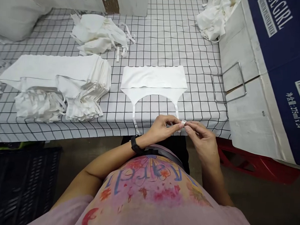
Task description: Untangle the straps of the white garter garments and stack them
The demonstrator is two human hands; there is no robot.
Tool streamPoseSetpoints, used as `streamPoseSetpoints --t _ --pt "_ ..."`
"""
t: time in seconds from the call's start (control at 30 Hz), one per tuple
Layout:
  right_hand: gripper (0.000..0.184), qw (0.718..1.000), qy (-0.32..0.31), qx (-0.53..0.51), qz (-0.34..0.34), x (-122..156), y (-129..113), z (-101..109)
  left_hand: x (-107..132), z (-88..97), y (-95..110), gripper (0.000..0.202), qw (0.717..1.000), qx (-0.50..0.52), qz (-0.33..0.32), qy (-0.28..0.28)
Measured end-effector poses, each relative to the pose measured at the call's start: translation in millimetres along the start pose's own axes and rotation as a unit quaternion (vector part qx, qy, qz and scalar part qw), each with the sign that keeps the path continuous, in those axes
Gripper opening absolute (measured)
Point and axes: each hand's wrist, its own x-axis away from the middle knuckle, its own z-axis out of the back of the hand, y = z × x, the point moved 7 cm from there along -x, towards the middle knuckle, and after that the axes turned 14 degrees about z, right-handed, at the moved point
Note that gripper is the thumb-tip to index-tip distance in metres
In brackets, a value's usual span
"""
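A white strapped garment lies flat on the checked cloth in front of me, its two thin straps pointing toward my body. The right-hand strap runs down to my fingers. My left hand pinches the end of that strap, thumb against fingertips. From the other side, my right hand closes thumb and fingers on the same end. A small white piece shows between the fingertips of both hands; its exact kind is too small to tell. The left-hand strap hangs loose near the table edge.
Left of the garment is a thick stack of similar white garments, with a loose white heap behind it. A wire frame leans by the cardboard box on the right. More white pieces lie back right. A red stool stands below.
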Motion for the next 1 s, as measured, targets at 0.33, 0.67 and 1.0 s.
streamPoseSetpoints --t 0.33,0.67,1.0 --pt "0.012 0.990 0.097 -0.093 -0.052 -19.1 15.4 -8.8 -5.1 32.1 16.8 0.017 0.954 -0.210 -0.191 0.097" --pt "0.017 0.982 0.053 -0.148 -0.105 -81.1 31.4 -38.1 -95.6 101.8 18.9 0.020 0.831 -0.501 -0.155 0.186" --pt "0.018 0.989 0.048 -0.089 -0.111 -132.0 48.9 -57.2 -127.5 104.6 20.5 0.022 0.815 -0.540 -0.124 0.170"
